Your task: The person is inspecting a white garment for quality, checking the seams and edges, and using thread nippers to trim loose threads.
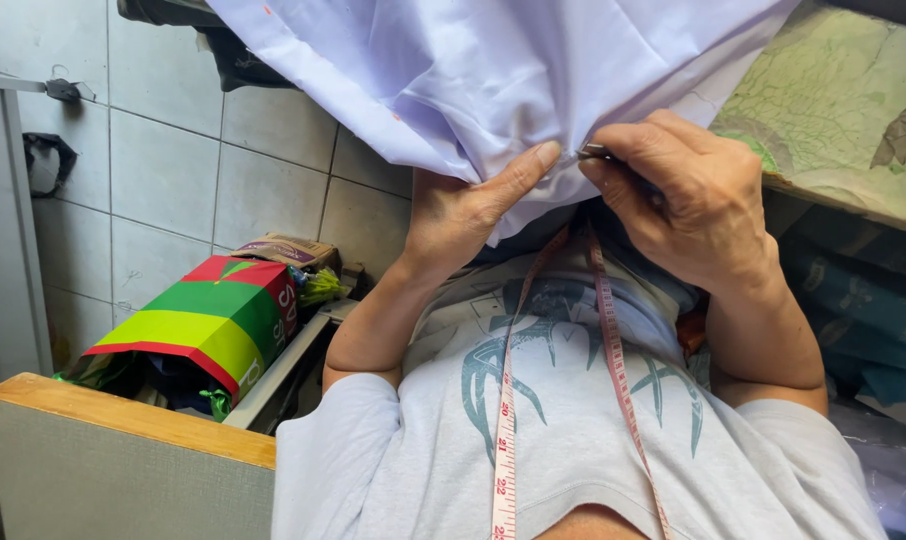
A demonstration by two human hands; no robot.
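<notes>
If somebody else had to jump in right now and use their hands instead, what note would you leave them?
Left hand: gripping the edge of the pale lilac cloth, thumb pressed up against it.
Right hand: pinching the same edge beside the left thumb, with a thin dark metal tool between the fingers; what kind of tool it is cannot be told.
The cloth hangs down from above, over the edge of the worn green-topped table.
A pink measuring tape hangs around the neck, down the grey shirt.
Done: both hands have the edge held.
Left: the work on that edge; no finished part shows.
</notes>
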